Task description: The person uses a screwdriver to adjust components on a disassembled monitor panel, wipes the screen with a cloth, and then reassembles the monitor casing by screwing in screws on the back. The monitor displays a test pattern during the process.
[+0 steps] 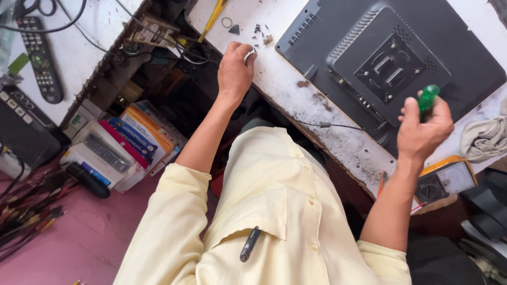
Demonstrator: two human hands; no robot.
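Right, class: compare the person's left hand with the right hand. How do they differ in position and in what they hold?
The left hand rests down at the edge of the white, dirty worktable, fingertips beside small dark screws; the right hand is raised above the face-down dark grey flat monitor. The right hand grips a green-handled screwdriver; the left hand shows no tool. Both are bare, reaching from pale yellow sleeves.

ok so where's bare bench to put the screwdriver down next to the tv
Bare strip of white bench between the left hand and the face-down monitor. Crowded: screws above the left hand; multimeter and rag beside the right hand holding the green-handled screwdriver.
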